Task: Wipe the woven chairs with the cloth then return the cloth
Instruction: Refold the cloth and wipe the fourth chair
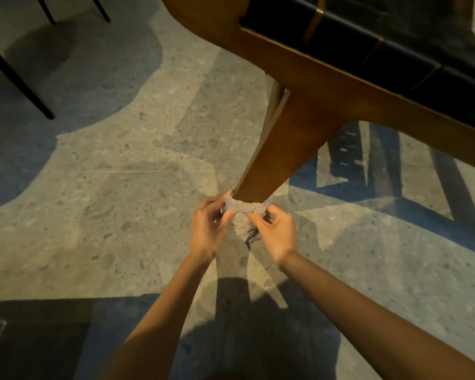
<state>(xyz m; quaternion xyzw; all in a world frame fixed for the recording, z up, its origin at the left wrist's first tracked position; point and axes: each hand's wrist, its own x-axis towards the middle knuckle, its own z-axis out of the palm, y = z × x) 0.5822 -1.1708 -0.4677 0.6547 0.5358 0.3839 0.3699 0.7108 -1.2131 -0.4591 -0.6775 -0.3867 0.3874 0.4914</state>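
While the cloth (244, 212) wrapped the foot of the chair leg (283, 149), which rose up-right, the left hand (207, 226) and right hand (279, 231) pinched its ends, equally near.

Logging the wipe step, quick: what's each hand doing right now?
Left hand: grips the cloth wrapped round the chair leg.
Right hand: pinches the cloth's other end.

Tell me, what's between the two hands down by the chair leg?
In the head view, the grey cloth wrapped round the wooden chair leg lies between left hand and right hand; both pinch it.
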